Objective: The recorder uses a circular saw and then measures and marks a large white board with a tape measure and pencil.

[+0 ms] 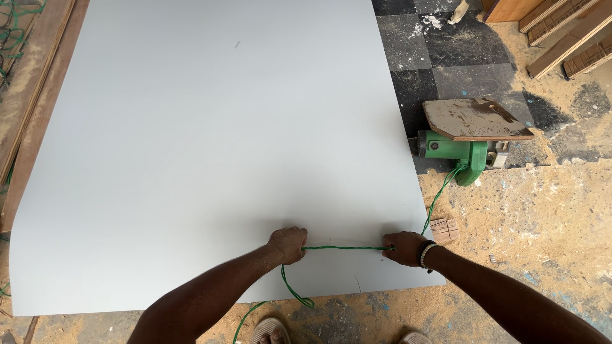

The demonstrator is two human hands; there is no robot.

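Cord (344, 248), green, stretched taut over near edge of large white sheet (210, 140) between left hand (288, 244) and right hand (403, 248), both clenched on it, trailing to green power saw (460, 151) on sawdust floor (542, 216); next move likely needs steady, even tension.

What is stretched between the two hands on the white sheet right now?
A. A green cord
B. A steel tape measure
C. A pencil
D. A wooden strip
A: the left hand and right hand each grip a green cord, pulled straight between them over the white sheet; the cord runs on to the green power tool on the floor.
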